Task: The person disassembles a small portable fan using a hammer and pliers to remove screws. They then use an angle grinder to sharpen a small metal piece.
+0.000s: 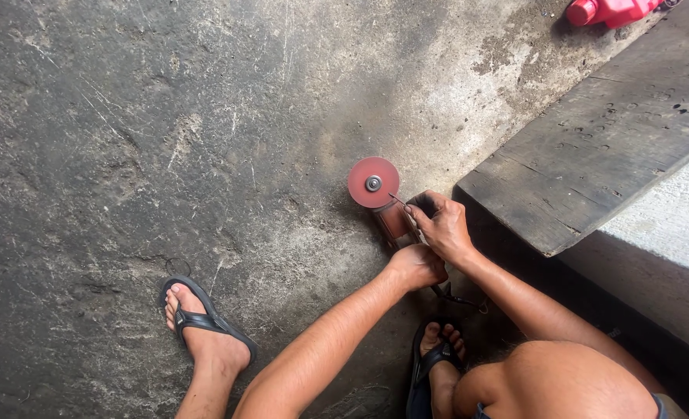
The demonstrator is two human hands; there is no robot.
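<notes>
Head view: an angle grinder (387, 208) with a red disc (373, 182) lies on the concrete floor (166, 140), just beside the near corner of a grey wooden plank (593, 147). The right hand (441, 225) rests on the grinder's body, fingers curled and pinching a thin tool at the disc's edge. The left hand (418, 266) is closed in a fist around the grinder's rear end. 2 feet in black flip-flops (205, 322) stand on the floor. A red container (612, 11) sits at the plank's far end.
</notes>
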